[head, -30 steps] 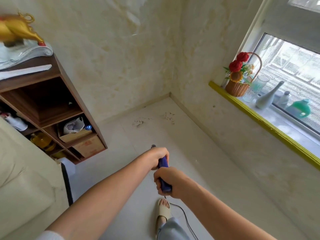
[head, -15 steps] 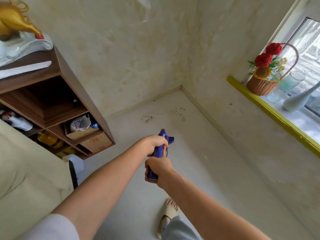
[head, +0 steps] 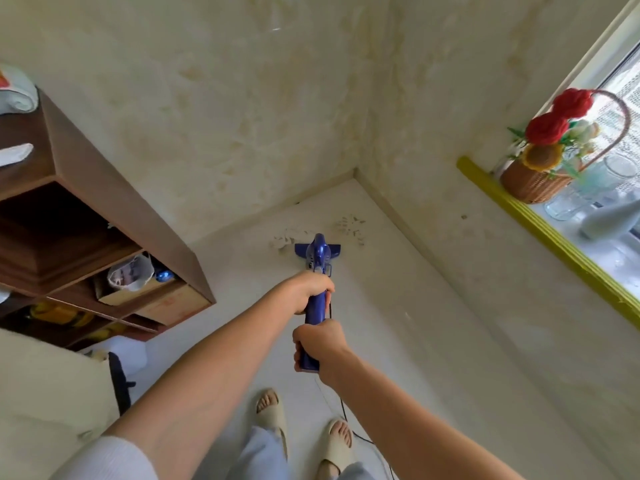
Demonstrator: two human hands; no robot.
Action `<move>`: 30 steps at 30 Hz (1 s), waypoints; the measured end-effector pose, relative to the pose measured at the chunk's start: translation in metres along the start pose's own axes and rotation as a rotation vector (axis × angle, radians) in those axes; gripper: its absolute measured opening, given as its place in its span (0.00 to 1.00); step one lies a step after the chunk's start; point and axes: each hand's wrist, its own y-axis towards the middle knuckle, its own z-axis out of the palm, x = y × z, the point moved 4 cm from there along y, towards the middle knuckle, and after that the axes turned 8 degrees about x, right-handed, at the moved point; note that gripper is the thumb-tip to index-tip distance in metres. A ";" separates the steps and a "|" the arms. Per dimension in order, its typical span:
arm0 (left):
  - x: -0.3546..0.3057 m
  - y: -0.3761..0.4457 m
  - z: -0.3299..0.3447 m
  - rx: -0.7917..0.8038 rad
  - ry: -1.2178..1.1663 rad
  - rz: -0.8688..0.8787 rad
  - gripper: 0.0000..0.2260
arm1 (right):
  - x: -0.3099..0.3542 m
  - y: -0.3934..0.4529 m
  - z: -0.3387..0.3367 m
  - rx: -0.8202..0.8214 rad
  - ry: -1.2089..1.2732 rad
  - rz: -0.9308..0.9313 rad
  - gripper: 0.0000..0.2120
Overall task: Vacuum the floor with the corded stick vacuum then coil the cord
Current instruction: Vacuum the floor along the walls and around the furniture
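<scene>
Both hands on the blue stick vacuum (head: 316,299). Left hand (head: 311,292) grips the handle higher up toward the body of the machine, fingers wrapped round it; right hand (head: 320,344) grips the handle end, fingers also curled tight round it. Vac is out in front of the person, angled down, its head (head: 317,249) on the floor (head: 398,323) near the far corner where the two walls meet.

Debris: two patches of pale scraps, one (head: 285,239) just left of the vac head and touching it or nearly, other (head: 349,226) a bit further toward the corner, right of the head. Both look uncollected, so vacuuming seems barely started, maybe first pass only.

Cord (head: 346,420) trails from the handle end back past the right foot, loose on the floor, not coiled.

Left to do, by my read: suck up both patches, cover the rest of the floor, then coil the cord. Can't tell if the vac is switched on.

Wooden shelf unit (head: 114,202) along the left wall, flower basket (head: 533,181) on the window sill at right.
</scene>
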 end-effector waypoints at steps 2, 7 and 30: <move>-0.016 0.016 -0.009 0.012 0.022 0.010 0.12 | 0.016 0.015 0.001 -0.016 -0.005 0.000 0.08; -0.060 0.053 -0.037 0.001 0.062 0.016 0.11 | 0.067 0.052 0.002 -0.060 -0.030 -0.022 0.08; -0.210 0.135 -0.147 0.132 0.090 0.012 0.18 | 0.246 0.140 0.043 -0.149 0.090 0.011 0.09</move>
